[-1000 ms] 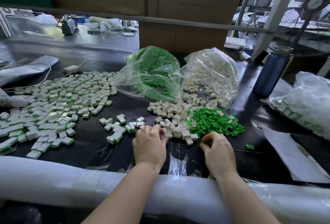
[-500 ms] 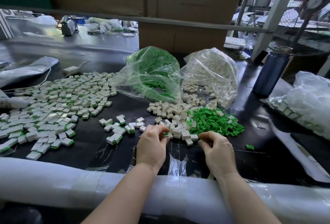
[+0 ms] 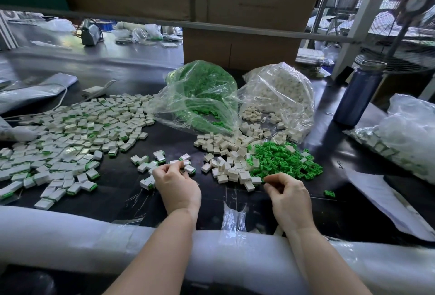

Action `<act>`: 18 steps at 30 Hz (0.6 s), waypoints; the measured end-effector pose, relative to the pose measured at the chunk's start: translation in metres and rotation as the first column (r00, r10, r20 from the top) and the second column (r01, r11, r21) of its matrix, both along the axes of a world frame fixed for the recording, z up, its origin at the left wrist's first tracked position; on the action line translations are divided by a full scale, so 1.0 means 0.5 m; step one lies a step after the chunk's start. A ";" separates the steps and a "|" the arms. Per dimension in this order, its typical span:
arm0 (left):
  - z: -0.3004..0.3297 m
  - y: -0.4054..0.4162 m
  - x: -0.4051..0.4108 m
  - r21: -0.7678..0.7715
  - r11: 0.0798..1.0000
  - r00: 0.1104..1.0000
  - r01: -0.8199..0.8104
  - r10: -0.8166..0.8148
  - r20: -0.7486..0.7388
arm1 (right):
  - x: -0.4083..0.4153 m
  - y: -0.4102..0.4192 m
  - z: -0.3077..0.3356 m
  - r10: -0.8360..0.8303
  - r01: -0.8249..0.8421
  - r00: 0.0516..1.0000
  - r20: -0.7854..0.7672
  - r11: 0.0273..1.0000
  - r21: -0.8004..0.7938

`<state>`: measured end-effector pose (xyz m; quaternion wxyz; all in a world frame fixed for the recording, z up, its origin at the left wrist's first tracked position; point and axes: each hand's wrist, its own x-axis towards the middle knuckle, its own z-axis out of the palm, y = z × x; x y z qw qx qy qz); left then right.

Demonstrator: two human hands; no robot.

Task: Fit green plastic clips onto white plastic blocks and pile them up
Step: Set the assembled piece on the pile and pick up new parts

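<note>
Beside the green clips (image 3: 283, 160), both hands curl; left hand (image 3: 176, 186), right hand (image 3: 288, 197); contents unclear.

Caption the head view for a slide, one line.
Left hand beside the finished blocks, right hand at the loose green clips and white blocks on the worktable.

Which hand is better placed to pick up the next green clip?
Likely the right hand: its fingertips sit at the edge of the loose green clips, while the left hand is over by the finished blocks.
</note>
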<state>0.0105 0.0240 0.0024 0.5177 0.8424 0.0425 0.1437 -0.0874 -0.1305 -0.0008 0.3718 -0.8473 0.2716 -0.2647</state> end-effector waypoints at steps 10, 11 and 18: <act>-0.004 -0.021 -0.033 0.480 0.782 0.861 0.397 -0.499 0.101 | 0.000 0.000 -0.001 0.015 -0.015 1.000 0.020 0.999 0.031; -0.008 -0.023 -0.034 0.521 0.751 0.856 0.405 -0.511 0.072 | 0.000 0.000 -0.001 0.020 -0.021 0.999 0.029 0.999 0.036; -0.017 -0.028 -0.029 0.535 0.727 0.842 0.430 -0.537 0.055 | -0.001 0.006 0.005 0.088 -0.104 0.989 0.121 0.985 0.135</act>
